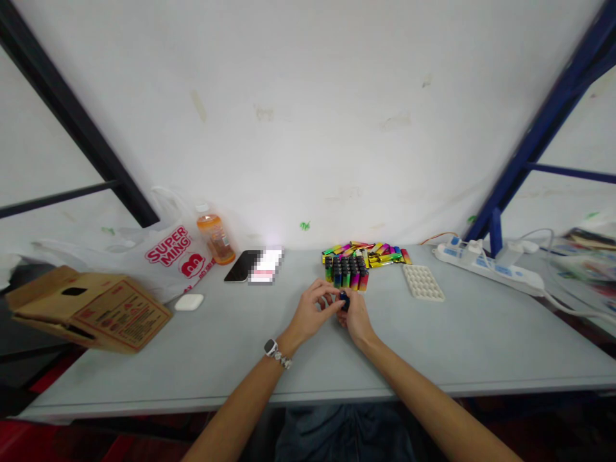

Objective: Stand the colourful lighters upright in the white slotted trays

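Observation:
My left hand (pixel 314 311) and my right hand (pixel 355 316) meet at the middle of the grey table (pixel 240 359), fingers curled round one small dark blue lighter (pixel 344 299) held between them. A watch sits on my left wrist. Just beyond the hands stands a block of several upright rainbow-coloured lighters (pixel 347 272). Behind it lie loose colourful lighter wrappers (pixel 368 253). A white empty tray with round holes (pixel 423 282) lies to the right of the block.
At left are a cardboard box (pixel 89 308), a white "SUPER MING" plastic bag (pixel 166 253), an orange drink bottle (pixel 215 239), a white earbud case (pixel 188 302) and a black phone (pixel 240 265). A white power strip (pixel 486 264) with cables lies at right.

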A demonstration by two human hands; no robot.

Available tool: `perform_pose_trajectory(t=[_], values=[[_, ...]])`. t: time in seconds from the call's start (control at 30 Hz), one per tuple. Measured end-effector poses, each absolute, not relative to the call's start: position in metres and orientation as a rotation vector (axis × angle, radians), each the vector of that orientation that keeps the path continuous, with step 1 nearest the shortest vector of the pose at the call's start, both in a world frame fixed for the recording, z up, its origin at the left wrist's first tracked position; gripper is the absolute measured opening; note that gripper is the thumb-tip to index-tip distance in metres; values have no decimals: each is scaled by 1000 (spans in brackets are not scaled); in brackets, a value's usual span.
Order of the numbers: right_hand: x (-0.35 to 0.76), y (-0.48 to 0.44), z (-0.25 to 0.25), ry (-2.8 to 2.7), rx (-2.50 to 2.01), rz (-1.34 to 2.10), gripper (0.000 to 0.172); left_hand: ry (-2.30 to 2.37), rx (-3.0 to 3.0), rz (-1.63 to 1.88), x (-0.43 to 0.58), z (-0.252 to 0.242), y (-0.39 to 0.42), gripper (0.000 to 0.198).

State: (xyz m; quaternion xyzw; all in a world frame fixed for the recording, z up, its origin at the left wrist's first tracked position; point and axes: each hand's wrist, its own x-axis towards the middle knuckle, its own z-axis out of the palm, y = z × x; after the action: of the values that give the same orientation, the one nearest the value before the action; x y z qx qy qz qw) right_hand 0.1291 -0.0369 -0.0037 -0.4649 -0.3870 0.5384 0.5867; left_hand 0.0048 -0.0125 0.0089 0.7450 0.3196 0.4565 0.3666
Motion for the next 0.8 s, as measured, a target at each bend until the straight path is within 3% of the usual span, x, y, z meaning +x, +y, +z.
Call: perform_pose_trajectory(t=[0.23, 0.63, 0.8], values=[[129, -37, -3, -896, -1071, 1274, 25, 816, 1910, 1169, 5, 9, -12, 23], [127, -38, 1, -830, -956, 1399, 56, 815, 1914, 1187, 5, 10, -13, 20], [127, -34, -5, -972, -905, 1293, 51, 881, 1789, 1233, 5, 8, -13, 26]])
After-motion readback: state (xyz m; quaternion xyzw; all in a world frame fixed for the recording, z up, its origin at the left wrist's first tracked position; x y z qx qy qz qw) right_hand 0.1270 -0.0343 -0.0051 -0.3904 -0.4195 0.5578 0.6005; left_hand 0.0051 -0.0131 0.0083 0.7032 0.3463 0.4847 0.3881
